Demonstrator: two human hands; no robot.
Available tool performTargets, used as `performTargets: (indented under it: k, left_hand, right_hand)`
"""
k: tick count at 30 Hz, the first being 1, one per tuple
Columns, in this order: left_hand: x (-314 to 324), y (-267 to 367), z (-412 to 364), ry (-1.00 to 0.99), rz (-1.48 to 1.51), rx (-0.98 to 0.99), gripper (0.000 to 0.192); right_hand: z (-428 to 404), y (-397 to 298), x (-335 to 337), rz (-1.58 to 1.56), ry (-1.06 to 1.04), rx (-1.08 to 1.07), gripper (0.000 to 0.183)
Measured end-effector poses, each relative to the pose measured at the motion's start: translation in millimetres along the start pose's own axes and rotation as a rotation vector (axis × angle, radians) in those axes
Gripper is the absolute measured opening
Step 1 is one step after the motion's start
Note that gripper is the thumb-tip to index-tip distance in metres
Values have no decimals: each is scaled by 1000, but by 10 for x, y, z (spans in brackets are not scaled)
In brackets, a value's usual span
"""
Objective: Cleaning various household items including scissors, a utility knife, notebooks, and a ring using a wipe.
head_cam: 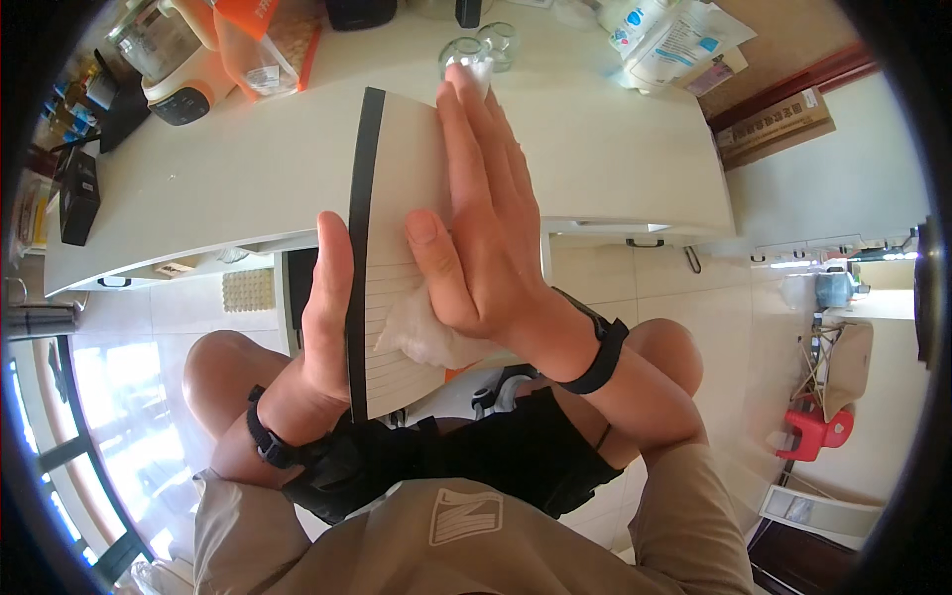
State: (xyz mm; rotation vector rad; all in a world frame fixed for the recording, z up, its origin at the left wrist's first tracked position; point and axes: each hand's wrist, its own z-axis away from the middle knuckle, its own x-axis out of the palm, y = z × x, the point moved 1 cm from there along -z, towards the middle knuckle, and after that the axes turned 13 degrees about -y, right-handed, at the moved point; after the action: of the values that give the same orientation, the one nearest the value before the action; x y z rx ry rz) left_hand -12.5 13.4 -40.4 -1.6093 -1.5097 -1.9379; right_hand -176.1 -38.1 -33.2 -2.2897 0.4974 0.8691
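Observation:
A notebook (405,163) with lined pages and a dark strip along one edge is held tilted up above my lap. My left hand (327,320) supports it at the dark edge; only the thumb and wrist side show, and the fingers are hidden behind it. Flat against the page lies my right hand (487,223), fingers together and thumb apart. A crumpled white tissue (428,331) is pinned under its palm, and some white shows beyond the fingertips. Black bands circle both wrists.
Before me stands a white desk (617,163) with glass cups (500,44), a blender-like appliance (175,89), an orange-trimmed bag (275,59) and white packets (669,48). A black box (79,197) sits at the left end. A red stool (814,431) is off to the right.

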Motion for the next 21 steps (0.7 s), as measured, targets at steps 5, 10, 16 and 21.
performTargets:
  k: [5, 10, 16, 21]
  left_hand:
    - [-38, -22, -31, 162, -62, 25, 90]
    - [-227, -24, -148, -43, 42, 218, 89]
    - [201, 80, -258, 212, 277, 97, 118]
    - [-268, -324, -283, -72, 506, 9, 99]
  right_hand:
    - [69, -204, 119, 1, -48, 40, 75]
    - [238, -518, 213, -121, -224, -56, 72]
    - [311, -578, 221, -76, -235, -108, 76]
    - [182, -727, 286, -283, -192, -127, 88]
